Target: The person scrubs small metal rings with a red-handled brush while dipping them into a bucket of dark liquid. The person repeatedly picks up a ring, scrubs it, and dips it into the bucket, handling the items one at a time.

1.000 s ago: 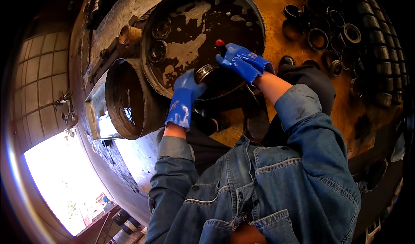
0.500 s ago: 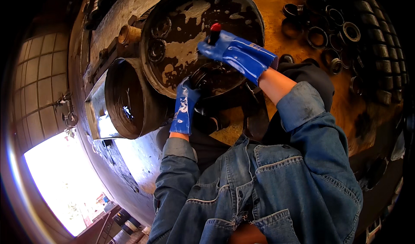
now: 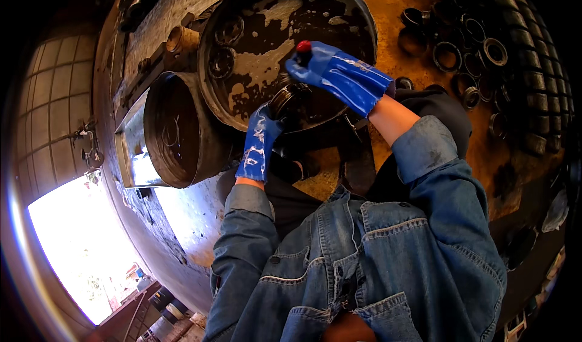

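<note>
My left hand, in a blue rubber glove, grips a dark, wet metal ring at the near edge of a big round pan. Dark liquid with pale patches of foam covers the pan's bottom. My right hand, gloved the same way, is closed on a tool's black handle with a red end. The tool's working end is mostly hidden under the glove, close above the ring. Two more dark rings lie in the liquid at the pan's left side.
Left of the pan, a large metal drum lies on its side, its mouth facing left. Many dark rings are spread over the brown floor at right. Beyond them stand stacked rows of dark cylindrical parts. A rusty cylinder sits behind the drum.
My right hand has shifted slightly right and down with the tool. The ring in my left hand is tilted differently and shows more of its ridged side. The whole view has shifted a little.
</note>
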Demonstrator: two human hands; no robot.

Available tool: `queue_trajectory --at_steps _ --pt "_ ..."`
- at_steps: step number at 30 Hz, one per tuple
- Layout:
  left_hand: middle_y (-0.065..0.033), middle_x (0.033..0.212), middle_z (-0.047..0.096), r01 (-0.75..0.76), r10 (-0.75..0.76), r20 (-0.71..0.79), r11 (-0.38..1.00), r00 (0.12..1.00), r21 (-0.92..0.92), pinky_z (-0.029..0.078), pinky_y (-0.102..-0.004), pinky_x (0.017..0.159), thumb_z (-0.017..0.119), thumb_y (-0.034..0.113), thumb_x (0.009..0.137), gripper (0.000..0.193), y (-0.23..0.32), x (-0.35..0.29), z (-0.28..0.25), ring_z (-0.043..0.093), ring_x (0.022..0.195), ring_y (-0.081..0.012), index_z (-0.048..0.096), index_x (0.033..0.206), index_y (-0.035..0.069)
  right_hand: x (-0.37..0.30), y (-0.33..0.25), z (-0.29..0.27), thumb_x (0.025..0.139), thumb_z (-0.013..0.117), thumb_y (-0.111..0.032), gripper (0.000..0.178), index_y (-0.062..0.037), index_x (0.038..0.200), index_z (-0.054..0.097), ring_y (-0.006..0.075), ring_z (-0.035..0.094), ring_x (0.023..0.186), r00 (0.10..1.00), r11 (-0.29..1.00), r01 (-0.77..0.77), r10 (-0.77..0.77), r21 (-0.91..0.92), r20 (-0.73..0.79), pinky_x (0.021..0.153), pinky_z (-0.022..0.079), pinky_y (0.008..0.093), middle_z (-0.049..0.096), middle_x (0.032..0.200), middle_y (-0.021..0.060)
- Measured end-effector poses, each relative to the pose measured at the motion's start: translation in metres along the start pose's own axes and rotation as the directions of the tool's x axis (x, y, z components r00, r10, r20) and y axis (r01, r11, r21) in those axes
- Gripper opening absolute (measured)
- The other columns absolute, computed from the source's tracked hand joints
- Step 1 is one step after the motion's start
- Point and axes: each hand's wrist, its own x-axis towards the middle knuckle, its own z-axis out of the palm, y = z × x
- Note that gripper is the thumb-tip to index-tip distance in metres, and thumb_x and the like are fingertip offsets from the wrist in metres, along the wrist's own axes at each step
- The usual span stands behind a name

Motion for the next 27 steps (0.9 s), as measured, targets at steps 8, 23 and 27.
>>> queue_trajectory --at_steps 8,23,27 --pt "-0.0196 0.112 0.074 -0.046 0.046 -0.008 0.999 0.999 0.027 0.056 -0.0426 0.092 0.077 0.028 0.085 0.042 -0.033 0.009 0.009 0.07 0.108 -0.0375 0.072 0.121 0.006 -0.02 -0.024 0.025 0.096 0.071 -0.035 0.025 -0.0103 0.097 0.076 0.024 0.074 0.084 0.978 0.981 0.192 -0.192 -0.007 -0.087 0.079 0.06 0.0368 0.077 0.096 0.0127" --pt "-0.0181 0.125 0.071 -0.006 -0.131 0.129 0.679 0.983 0.734 0.053 -0.0452 0.103 0.073 0.028 0.083 0.049 0.11 0.069 0.024 0.065 0.12 -0.0387 0.069 0.128 0.01 0.007 0.043 0.013 0.092 0.062 -0.049 0.044 -0.0142 0.116 0.075 0.0376 0.071 0.108 0.914 0.905 -0.403 0.391 -0.139 -0.106 0.092 0.056 0.0441 0.076 0.111 0.0148" --pt "-0.0172 0.119 0.074 -0.072 0.008 0.102 0.768 0.995 0.636 0.054 -0.044 0.101 0.075 0.025 0.084 0.044 0.075 0.06 0.01 0.069 0.114 -0.0354 0.071 0.125 0.009 -0.001 0.043 0.009 0.092 0.062 -0.053 0.048 -0.0087 0.106 0.076 0.0345 0.073 0.095 0.912 0.951 -0.308 0.301 0.018 -0.278 0.087 0.057 0.0423 0.076 0.097 0.0185"
